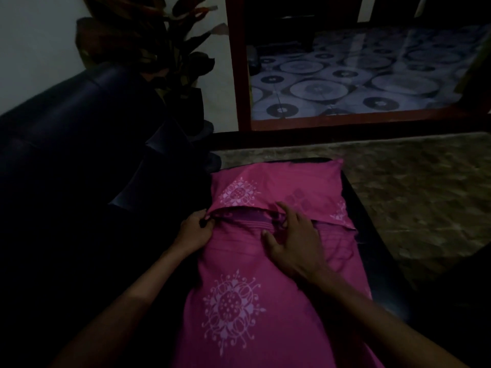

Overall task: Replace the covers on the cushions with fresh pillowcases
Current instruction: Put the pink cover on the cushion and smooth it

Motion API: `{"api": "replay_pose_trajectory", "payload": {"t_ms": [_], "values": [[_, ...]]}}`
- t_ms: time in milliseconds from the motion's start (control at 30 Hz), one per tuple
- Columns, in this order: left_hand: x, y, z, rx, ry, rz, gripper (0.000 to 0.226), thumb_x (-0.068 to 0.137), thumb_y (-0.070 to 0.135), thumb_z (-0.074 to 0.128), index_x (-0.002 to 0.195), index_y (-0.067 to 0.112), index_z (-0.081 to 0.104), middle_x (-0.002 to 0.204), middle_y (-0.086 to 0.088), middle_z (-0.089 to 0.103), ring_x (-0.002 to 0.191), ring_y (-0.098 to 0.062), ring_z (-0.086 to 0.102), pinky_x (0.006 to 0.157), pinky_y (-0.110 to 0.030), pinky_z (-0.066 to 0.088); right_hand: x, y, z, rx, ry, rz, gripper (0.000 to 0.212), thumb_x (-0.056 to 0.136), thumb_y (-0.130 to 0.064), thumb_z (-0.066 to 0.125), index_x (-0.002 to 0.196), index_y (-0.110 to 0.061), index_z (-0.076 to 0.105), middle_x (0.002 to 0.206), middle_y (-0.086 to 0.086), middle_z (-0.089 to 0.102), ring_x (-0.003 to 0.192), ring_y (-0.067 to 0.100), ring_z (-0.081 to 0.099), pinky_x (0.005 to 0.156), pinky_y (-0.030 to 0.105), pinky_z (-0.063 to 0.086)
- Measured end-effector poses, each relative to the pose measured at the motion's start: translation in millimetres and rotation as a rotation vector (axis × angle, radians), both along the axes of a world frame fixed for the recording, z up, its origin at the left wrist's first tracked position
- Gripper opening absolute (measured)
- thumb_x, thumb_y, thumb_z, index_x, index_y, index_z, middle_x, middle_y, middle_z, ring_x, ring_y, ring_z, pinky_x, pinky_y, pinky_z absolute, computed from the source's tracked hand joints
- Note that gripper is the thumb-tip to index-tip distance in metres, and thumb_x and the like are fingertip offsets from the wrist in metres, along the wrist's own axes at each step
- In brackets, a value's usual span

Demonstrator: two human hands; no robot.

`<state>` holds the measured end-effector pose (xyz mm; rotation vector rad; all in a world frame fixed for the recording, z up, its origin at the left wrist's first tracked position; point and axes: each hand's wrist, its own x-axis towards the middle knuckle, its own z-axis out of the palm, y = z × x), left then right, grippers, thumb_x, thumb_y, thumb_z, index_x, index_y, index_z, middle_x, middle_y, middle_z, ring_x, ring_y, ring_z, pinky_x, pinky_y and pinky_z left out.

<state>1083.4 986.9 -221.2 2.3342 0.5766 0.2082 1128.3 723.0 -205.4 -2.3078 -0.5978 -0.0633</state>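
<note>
A cushion in a pink pillowcase (pixel 255 264) with pale floral prints lies lengthwise in front of me on a dark seat. An overlapping flap (pixel 265 192) crosses its back, and the slot under it gapes a little. My left hand (pixel 195 231) pinches the left end of that flap's edge. My right hand (pixel 289 240) lies on the fabric at the middle of the slot, its fingertips curled in under the flap and its thumb spread on the lower panel.
A dark blue sofa (pixel 66 144) fills the left side, with a dark leafy plant (pixel 148 41) behind it. A patterned rug (pixel 414 197) lies to the right. Beyond a red door frame (pixel 241 75) is a tiled floor with circles. The room is dim.
</note>
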Motion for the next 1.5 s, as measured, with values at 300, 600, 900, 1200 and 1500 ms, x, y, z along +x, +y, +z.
{"api": "replay_pose_trajectory", "payload": {"t_ms": [300,600,900,1200,1500], "values": [[-2,21,29,0.116,0.0,0.065,0.014,0.083,0.007,0.075,0.078,0.012,0.063,0.058,0.005,0.063,0.053,-0.007,0.056,0.058,-0.019,0.044,23,-2,1,-0.076,-0.218,-0.015,0.023,0.093,-0.034,0.058,0.115,-0.031,0.065,0.094,0.002,0.07,0.078,0.03,0.066,0.066,0.037,0.049],[-5,7,20,0.388,-0.031,-0.056,0.004,0.095,0.011,0.055,0.095,0.011,0.059,0.082,-0.009,0.068,0.073,-0.03,0.066,0.062,-0.037,0.051,65,-16,21,-0.098,-0.292,0.062,0.014,0.094,-0.024,0.063,0.107,-0.029,0.069,0.091,0.002,0.06,0.078,0.027,0.06,0.063,0.039,0.049],[9,-16,39,-0.063,-0.076,-0.185,0.003,0.095,0.029,0.066,0.093,0.028,0.068,0.1,0.01,0.068,0.091,-0.002,0.064,0.083,-0.02,0.048,-20,-8,21,-0.299,-0.1,0.238,0.069,0.088,-0.08,0.028,0.144,-0.044,0.045,0.149,-0.006,0.042,0.141,0.017,0.034,0.12,0.051,0.019],[17,-79,68,0.421,-0.233,-0.45,0.043,0.082,0.036,0.059,0.123,0.025,0.059,0.123,0.004,0.055,0.113,-0.016,0.054,0.099,-0.033,0.044,11,-52,13,0.109,0.068,0.197,0.036,0.095,-0.039,0.057,0.127,-0.025,0.063,0.129,-0.001,0.057,0.124,0.017,0.05,0.11,0.035,0.038],[85,-159,85,0.58,-0.053,-0.322,0.02,0.085,0.019,0.063,0.1,0.02,0.076,0.103,-0.006,0.074,0.097,-0.032,0.067,0.075,-0.034,0.048,-4,-75,-1,-0.177,0.419,-0.007,0.077,0.093,-0.078,0.026,0.158,-0.046,0.0,0.17,0.003,-0.004,0.154,0.043,-0.003,0.121,0.064,0.006]]}}
